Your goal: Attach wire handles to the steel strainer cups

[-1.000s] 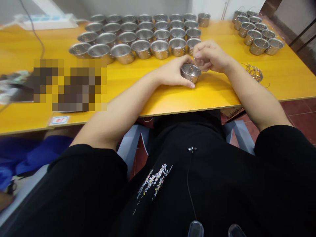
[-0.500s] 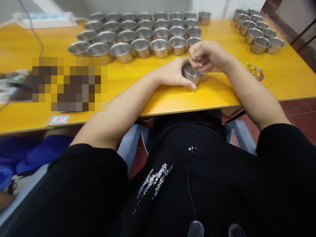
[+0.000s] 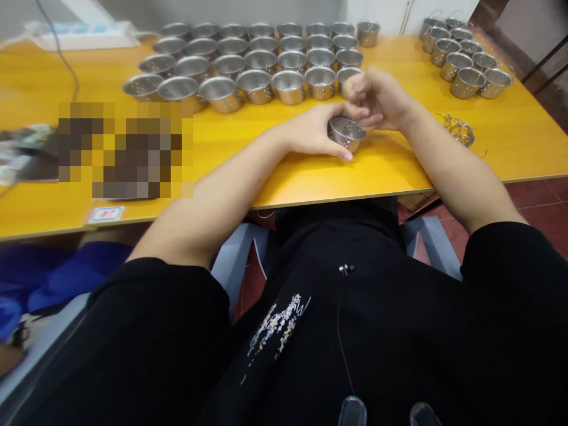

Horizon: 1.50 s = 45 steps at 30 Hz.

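A small perforated metal cup [image 3: 347, 135] rests on the yellow table near its front edge. My left hand [image 3: 322, 131] is wrapped round its left side, thumb in front and fingers behind. Above the cup's right rim, my right hand [image 3: 375, 102] has its fingers curled; whether something thin is between them is too small to make out. To the right of my right forearm lies a tangle of thin wire pieces [image 3: 461, 130].
Rows of perforated metal cups [image 3: 254, 86] stand behind my hands on the table [image 3: 231, 133]. Cups with wire handles [image 3: 468, 81] are grouped at the back right. A white power strip [image 3: 82, 36] lies back left. Another person's blue clothing [image 3: 84, 272] shows at left.
My right hand has risen slightly and moved a little to the right, showing more of the cup's rim. My left hand and the cup have barely moved.
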Each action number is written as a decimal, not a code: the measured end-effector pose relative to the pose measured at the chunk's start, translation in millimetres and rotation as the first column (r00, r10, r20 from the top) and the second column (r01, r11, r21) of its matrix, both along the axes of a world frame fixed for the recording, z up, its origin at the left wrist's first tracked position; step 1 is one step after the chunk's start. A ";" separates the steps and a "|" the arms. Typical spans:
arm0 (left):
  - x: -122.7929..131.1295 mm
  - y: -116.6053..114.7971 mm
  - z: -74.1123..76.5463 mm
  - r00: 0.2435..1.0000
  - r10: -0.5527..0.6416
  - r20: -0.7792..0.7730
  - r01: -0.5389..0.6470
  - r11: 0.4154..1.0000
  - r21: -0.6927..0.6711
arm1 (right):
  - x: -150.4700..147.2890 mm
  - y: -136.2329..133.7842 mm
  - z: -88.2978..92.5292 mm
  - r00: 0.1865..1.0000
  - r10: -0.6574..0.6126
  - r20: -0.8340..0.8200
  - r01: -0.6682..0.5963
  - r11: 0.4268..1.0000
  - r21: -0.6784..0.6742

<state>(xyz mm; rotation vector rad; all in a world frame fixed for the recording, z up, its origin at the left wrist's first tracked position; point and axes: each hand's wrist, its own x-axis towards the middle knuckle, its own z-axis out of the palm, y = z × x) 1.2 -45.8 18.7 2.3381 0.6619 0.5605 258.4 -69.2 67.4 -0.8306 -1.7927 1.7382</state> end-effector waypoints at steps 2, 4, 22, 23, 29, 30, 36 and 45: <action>0.4 0.3 0.3 1.000 0.004 -0.004 -0.004 1.000 0.004 | -3.4 1.7 -0.7 1.000 0.001 0.018 -0.002 1.000 0.020; 0.7 0.8 0.4 1.000 0.007 -0.014 -0.007 1.000 0.011 | -6.7 1.8 -0.5 0.998 -0.001 0.065 -0.001 0.999 0.033; 2.2 -4.6 5.5 0.993 -0.040 -0.108 0.040 0.999 -0.003 | -5.4 23.6 -7.2 0.992 0.120 0.041 -0.123 0.986 0.108; 2.1 -4.5 5.4 0.993 -0.045 -0.113 0.045 0.999 -0.002 | -5.7 23.1 -6.9 0.992 0.117 0.048 -0.122 0.985 0.123; 1.0 -1.2 3.7 0.999 0.003 -0.051 -0.005 1.000 -0.026 | -8.5 8.4 -1.7 0.976 0.030 0.214 -0.090 0.957 0.276; 0.9 -0.8 3.4 0.999 0.001 -0.048 -0.002 1.000 -0.028 | -9.0 5.4 -0.6 0.971 0.010 0.238 -0.088 0.943 0.321; 2.2 -2.9 5.6 1.000 -0.022 -0.014 0.021 0.998 -0.053 | -5.7 -5.5 4.9 0.954 -0.093 0.285 -0.045 0.895 0.443; -0.7 15.1 -11.0 0.999 -0.043 0.028 0.043 0.999 0.011 | -4.5 -9.5 7.3 0.928 -0.082 0.364 -0.159 0.795 0.586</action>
